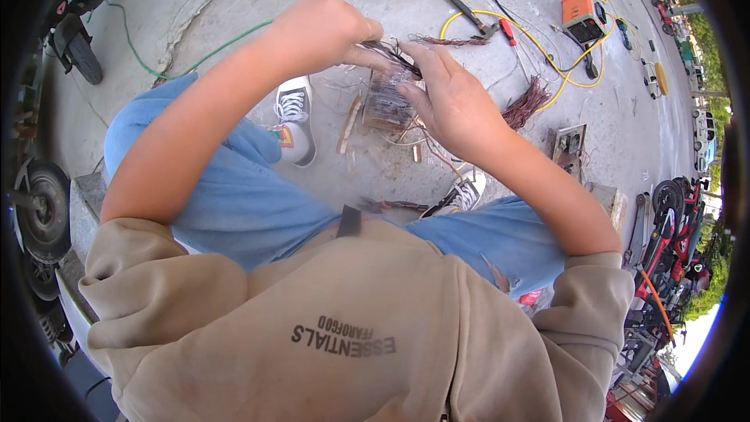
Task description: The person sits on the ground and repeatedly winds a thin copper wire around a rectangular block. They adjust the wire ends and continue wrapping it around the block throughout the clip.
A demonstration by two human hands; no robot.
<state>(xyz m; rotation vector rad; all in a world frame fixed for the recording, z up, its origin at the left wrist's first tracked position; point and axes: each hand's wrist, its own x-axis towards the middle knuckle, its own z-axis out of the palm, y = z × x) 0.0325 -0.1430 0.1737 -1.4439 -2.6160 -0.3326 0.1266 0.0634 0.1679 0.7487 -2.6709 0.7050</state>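
Observation:
My left hand and my right hand both grip a bundle of thin dark wires above a worn rectangular block, whose make-up I cannot make out. My left fingers close round the bundle's left end; my right fingers and thumb close on its right part. Behind my hands lies a frayed length of dark reddish wire, and right of my right hand a reddish-brown wire tuft. Short wooden pieces and pale cables lie beside the block, between my shoes.
A hammer, a red screwdriver, an orange machine with cables, a yellow hose and a green hose lie ahead. An opened metal box sits right. Scooters and wheels stand at both sides.

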